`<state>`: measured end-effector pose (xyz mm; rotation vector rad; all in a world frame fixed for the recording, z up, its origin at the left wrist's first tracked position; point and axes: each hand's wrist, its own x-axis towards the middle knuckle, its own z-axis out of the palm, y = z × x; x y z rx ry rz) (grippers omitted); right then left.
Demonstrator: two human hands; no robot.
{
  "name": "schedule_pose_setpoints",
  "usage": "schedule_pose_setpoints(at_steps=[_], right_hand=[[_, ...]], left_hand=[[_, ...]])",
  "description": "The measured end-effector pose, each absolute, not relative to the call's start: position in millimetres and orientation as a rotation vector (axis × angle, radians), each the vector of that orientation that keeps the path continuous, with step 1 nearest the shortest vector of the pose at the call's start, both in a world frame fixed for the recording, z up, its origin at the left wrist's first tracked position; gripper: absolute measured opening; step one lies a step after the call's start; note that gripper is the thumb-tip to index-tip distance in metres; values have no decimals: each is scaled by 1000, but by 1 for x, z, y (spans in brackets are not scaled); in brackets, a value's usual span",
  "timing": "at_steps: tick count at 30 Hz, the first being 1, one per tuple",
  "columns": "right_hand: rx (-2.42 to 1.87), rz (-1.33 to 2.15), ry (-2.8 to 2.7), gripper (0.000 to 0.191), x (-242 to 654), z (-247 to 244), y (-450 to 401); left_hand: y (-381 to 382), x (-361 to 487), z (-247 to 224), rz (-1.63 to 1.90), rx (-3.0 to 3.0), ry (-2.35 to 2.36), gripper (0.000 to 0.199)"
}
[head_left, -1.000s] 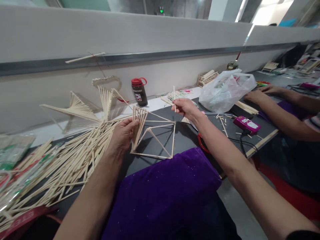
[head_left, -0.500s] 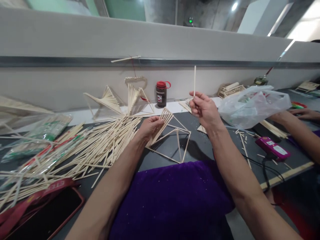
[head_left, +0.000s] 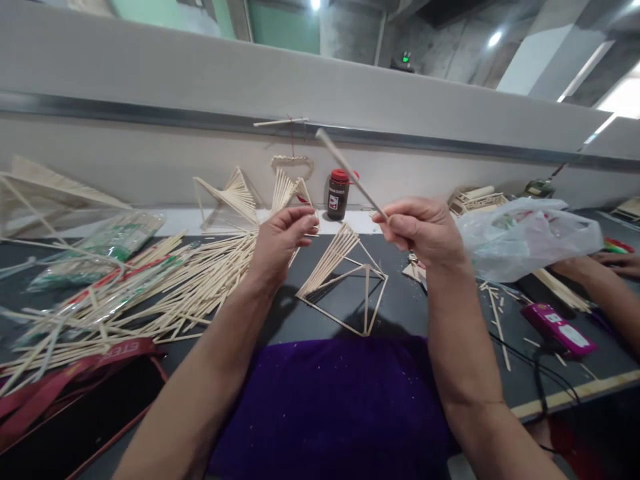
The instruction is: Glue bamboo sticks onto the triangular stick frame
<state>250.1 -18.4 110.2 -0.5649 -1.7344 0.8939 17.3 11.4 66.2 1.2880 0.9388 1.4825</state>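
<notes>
My right hand (head_left: 417, 230) is raised at the right of the middle, pinching a thin wooden stick (head_left: 347, 170) by its lower end. The stick slants up and to the left, its far end slightly blurred. At the left, my left hand (head_left: 285, 243) hovers with fingers loosely curled and nothing visible in them. Between and below both hands stands a wooden stick frame (head_left: 377, 303), with a fan of sticks (head_left: 330, 260) rising along its left side. Neither hand touches it. Left of it lies a large pile of loose sticks (head_left: 215, 280), partly behind my left hand.
A dark bottle with red lid (head_left: 336, 199) stands by the wall near finished stick models (head_left: 233, 197). A plastic bag (head_left: 530, 240) and a magenta device (head_left: 559, 328) with cables lie right, near another person's arm (head_left: 595, 283). A phone (head_left: 95, 427) lies front left; purple cloth (head_left: 330, 407) covers my lap.
My left hand has let go of the stick fan and drawn back left. The stick in my right hand has tipped from upright to slanting left. The view has shifted slightly.
</notes>
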Motion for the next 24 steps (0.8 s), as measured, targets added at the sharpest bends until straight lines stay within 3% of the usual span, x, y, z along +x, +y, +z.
schedule_pose_setpoints(at_steps=[5, 10, 16, 24], right_hand=[[-698, 830, -2018, 12, 257, 113, -24], [-799, 668, -2060, 10, 259, 122, -35], [-753, 527, -1613, 14, 260, 118, -37], [-691, 707, -1454, 17, 249, 123, -36]], left_hand=[[-24, 4, 108, 1149, 1337, 859, 47], [-36, 9, 115, 862, 1453, 731, 27], [-35, 40, 121, 745, 1626, 650, 8], [-39, 51, 113, 821, 1666, 623, 9]])
